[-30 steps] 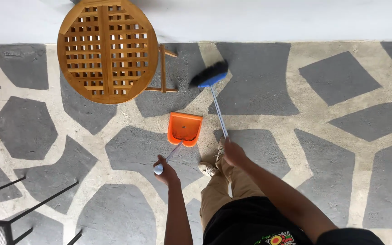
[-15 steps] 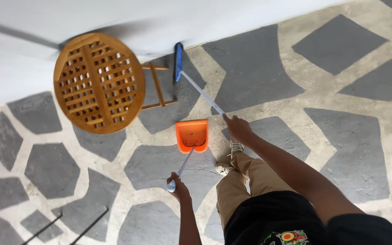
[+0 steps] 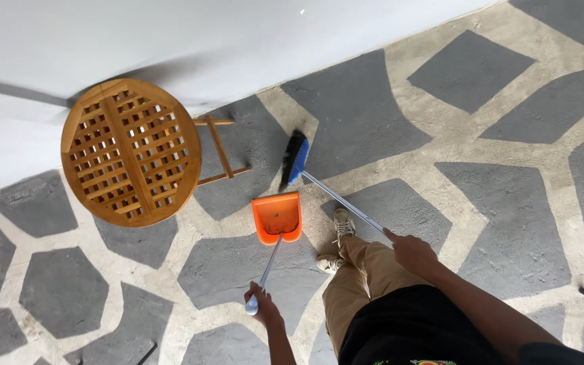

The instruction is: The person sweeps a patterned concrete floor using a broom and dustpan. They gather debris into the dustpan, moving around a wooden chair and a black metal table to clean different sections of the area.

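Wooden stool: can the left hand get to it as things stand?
Probably not right now. The left hand is closed on the orange dustpan's long handle, and the round slatted wooden stool stands well off, beyond the pan. Bare paved floor lies between, nothing blocking.

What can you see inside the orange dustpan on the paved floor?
The orange dustpan shows a bare orange tray with one tiny dark speck; no pile of dirt is visible. The floor beneath it is covered.

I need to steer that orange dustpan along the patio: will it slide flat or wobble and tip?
The dustpan looks thin plastic, probably light. The left hand grips only the end of its slim handle, so it may wobble. The rough stone floor might snag its lip.
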